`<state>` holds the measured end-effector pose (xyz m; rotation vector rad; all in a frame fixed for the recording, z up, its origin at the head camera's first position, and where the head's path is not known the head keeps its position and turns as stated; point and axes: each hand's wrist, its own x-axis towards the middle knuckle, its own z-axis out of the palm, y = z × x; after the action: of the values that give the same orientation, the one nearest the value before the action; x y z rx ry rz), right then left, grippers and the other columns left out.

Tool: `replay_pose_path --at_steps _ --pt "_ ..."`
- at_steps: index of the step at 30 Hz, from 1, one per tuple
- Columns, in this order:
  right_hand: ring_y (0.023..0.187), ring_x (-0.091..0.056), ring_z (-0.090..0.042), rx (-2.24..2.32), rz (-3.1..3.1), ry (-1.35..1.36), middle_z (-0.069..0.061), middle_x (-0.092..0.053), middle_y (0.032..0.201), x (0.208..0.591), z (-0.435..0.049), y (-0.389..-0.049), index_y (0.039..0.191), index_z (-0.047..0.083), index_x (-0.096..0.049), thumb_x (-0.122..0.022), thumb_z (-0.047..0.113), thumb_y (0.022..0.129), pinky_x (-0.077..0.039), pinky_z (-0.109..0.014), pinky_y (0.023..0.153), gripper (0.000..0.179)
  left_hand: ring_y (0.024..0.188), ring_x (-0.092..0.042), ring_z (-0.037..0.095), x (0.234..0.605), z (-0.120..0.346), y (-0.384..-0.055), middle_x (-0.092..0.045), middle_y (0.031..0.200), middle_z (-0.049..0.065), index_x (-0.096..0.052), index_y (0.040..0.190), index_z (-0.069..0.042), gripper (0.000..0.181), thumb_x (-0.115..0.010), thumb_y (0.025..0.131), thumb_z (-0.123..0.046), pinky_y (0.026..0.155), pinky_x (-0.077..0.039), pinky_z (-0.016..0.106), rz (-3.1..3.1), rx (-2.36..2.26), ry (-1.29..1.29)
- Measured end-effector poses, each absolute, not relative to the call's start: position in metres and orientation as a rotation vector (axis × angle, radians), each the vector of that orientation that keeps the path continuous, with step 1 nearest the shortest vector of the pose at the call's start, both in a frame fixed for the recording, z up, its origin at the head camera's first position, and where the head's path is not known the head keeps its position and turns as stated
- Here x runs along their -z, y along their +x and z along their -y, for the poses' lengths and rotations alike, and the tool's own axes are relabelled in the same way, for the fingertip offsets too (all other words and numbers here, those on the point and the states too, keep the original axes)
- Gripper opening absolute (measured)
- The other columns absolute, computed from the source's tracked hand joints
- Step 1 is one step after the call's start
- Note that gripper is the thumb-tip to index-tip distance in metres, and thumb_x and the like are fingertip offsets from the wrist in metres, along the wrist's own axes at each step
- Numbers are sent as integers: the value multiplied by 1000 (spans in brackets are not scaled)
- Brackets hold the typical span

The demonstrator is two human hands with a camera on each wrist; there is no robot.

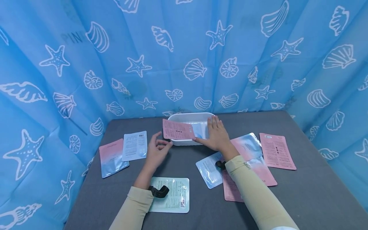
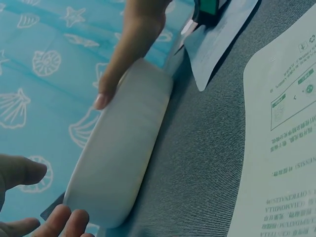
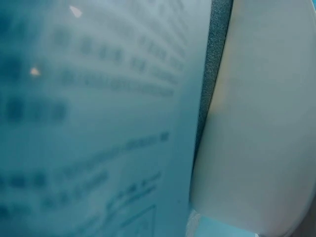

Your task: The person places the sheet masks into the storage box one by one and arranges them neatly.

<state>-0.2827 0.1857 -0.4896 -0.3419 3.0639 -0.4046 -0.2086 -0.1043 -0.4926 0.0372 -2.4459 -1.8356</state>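
A white plastic tub [image 1: 187, 143] stands near the back of the table. One pink sachet [image 1: 177, 130] lies slantwise over its left part, its end sticking out past the left rim, and a light blue sachet [image 1: 197, 130] lies inside. My left hand [image 1: 157, 149] is at the front left corner, fingers loosely bent and apart; in the left wrist view its fingertips [image 2: 60, 217] are right at the rim. My right hand [image 1: 216, 135] rests over the right end, fingers straight and thumb [image 2: 103, 98] on the front rim.
Left of the tub lie a pink-and-blue sachet [image 1: 111, 158] and a pale blue one [image 1: 135, 146]. A green sachet [image 1: 172, 195] is under my left wrist. Several pink and blue sachets [image 1: 248, 145] overlap beneath my right forearm, with another pink one [image 1: 277, 151] farther right. A blue curtain [image 1: 178, 80] hangs behind.
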Motion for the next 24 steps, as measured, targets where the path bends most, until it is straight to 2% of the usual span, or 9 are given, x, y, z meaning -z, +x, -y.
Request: replay_pose_path --at_steps 13,21,24 --pt "167 4 -38 422 -3087 -351 -25 -1 178 493 -189 -283 168 -3 -6 -53 86 87 -4 -53 136 130 90 -74 20 496 99 -212 -74 109 11 -50 155 -15 64 -78 98 -24 76 -55 27 2490 1810 -25" --pt "167 4 -37 414 -3086 -344 -24 0 178 493 -188 -284 168 -3 -5 -52 87 86 -4 -53 136 131 91 -73 20 496 93 -214 -73 112 15 -50 156 -9 65 -77 99 -24 73 -56 27 2487 1849 -73" --pt "167 3 -38 397 -3094 -346 -25 -1 177 493 -188 -283 168 -4 -6 -52 87 87 -5 -53 136 130 91 -72 19 497 92 -215 -73 113 14 -50 156 -9 65 -77 99 -24 75 -56 28 2488 1861 -76"
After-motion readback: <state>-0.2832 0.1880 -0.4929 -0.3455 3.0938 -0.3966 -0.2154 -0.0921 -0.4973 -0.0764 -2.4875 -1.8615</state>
